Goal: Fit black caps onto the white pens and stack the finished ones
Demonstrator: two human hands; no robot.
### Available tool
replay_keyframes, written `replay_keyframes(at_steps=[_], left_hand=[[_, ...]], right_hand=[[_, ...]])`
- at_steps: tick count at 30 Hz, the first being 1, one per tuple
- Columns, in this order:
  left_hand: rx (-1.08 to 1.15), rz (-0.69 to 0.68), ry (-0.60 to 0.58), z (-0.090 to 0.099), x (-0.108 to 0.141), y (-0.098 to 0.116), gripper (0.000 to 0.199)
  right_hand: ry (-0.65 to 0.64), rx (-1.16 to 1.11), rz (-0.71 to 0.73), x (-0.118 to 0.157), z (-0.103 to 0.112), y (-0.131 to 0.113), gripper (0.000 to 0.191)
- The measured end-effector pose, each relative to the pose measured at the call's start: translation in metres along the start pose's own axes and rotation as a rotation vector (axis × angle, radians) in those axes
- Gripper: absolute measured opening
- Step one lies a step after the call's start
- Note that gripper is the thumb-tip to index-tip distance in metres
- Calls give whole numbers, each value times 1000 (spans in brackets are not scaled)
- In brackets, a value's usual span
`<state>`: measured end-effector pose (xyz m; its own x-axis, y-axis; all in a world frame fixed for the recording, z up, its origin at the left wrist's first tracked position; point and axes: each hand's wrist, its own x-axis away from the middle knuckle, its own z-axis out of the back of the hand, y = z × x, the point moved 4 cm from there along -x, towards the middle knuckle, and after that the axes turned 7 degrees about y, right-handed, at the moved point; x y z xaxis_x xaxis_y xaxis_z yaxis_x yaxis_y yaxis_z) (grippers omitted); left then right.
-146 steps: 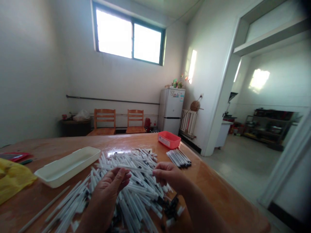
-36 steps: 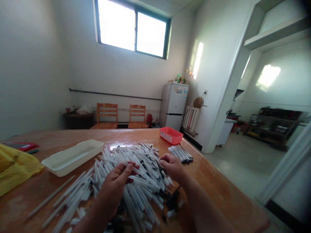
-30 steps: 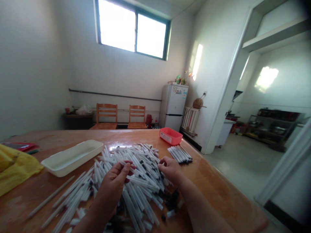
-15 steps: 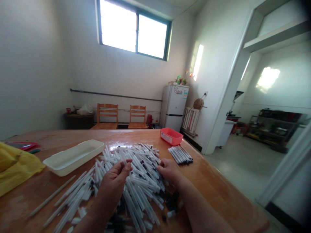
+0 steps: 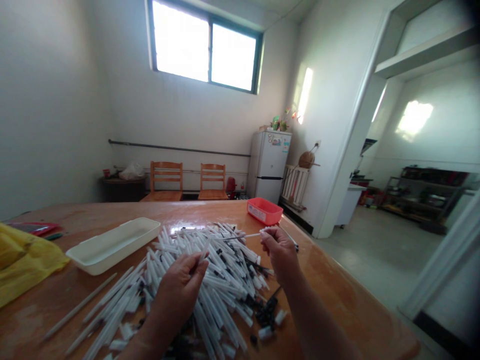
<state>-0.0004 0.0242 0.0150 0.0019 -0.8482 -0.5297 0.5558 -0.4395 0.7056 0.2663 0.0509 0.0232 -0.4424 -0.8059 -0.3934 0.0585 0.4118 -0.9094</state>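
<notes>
A big heap of translucent white pen barrels (image 5: 221, 285), mixed with black and clear small parts, spreads over the wooden table. Above its middle, my left hand (image 5: 182, 282) is closed on a translucent pen barrel (image 5: 204, 249) that points up and away. To the right, my right hand (image 5: 279, 247) pinches the white end of a thin pen refill (image 5: 245, 236); its dark length reaches left over the heap. The two pieces are apart. Black caps (image 5: 267, 312) and short clear pieces lie below my right hand. The row of pens behind that hand is mostly hidden.
A long cream tray (image 5: 116, 250) stands left of the heap, and a red plastic basket (image 5: 264, 212) at the far right. At the left edge lies a yellow bag (image 5: 30, 260). One long thin rod (image 5: 80, 306) lies at front left. Two chairs (image 5: 166, 177) stand beyond the table.
My right hand has risen from the heap's right side and moved right and away, now with a pen refill in its fingers. My left hand has shifted slightly down, still holding the barrel.
</notes>
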Motion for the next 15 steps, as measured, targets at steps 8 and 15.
replay_keyframes(at_steps=[8,15], left_hand=[[-271,-150,-52,-3,3,3,36],[-315,-160,-68,-4,4,2,35]], right_hand=[[-25,-327,-167,-3,6,-11,15],[-53,-287,-138,-6,10,-10,12]])
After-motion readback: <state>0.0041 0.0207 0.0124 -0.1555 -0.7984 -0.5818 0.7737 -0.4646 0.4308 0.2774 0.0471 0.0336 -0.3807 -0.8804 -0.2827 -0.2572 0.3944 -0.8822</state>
